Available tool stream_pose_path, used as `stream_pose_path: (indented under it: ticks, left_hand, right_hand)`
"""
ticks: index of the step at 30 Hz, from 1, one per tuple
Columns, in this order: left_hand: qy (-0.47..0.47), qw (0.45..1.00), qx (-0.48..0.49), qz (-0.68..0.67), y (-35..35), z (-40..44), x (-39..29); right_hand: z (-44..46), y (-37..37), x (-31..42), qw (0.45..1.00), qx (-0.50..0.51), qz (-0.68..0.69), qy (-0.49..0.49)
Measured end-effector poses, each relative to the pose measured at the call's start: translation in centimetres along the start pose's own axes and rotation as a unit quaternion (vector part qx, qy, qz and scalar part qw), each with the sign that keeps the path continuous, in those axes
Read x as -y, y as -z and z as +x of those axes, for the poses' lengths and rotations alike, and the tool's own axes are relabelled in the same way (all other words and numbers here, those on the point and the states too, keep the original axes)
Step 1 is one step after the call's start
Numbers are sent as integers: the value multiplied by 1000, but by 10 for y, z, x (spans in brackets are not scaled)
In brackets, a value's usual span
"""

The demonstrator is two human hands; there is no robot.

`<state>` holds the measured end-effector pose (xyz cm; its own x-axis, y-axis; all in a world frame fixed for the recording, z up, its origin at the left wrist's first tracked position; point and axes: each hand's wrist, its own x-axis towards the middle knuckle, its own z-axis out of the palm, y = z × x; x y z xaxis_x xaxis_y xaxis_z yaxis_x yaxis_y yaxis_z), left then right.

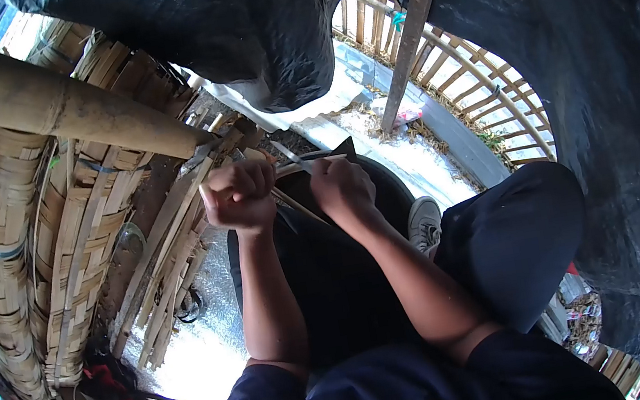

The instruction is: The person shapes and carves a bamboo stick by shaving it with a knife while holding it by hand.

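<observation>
My left hand (pixel 241 195) is closed in a fist around a thin pale bamboo stick (pixel 288 171). One end of the stick pokes out on the fist's left side, and the rest runs across toward my other hand. My right hand (pixel 343 188) is wrapped round what looks like a knife (pixel 292 154), its narrow light blade pointing up and left over the stick. Fingers hide the handle. Both hands are above my lap, in front of a round black container (pixel 391 177), close to each other but apart.
Long bamboo strips (pixel 168 264) lie at the left beside rolled woven bamboo mats (pixel 8 246). A thick bamboo pole (pixel 66 105) slants overhead. Black plastic sheeting (pixel 599 75) hangs at the right. Beyond it stands a bamboo fence (pixel 474 69). A dark red-and-black bag (pixel 122 395) is at lower left.
</observation>
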<state>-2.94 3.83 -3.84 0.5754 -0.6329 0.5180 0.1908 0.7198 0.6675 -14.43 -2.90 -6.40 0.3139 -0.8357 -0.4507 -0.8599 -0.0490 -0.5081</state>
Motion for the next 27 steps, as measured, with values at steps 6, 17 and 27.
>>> stream_pose_path:
  ticks: [6, 17, 27]
  left_hand:
    - [18, 999, -30, 30, 12, -5, -6]
    - [42, 992, -117, 19, 24, -3, -10]
    - [36, 996, -85, 5, 29, -2, -7]
  right_hand:
    - [28, -30, -27, 997, 17, -27, -75]
    - [32, -42, -6, 999, -5, 43, 18]
    - [28, -49, -13, 997, -49, -53, 31]
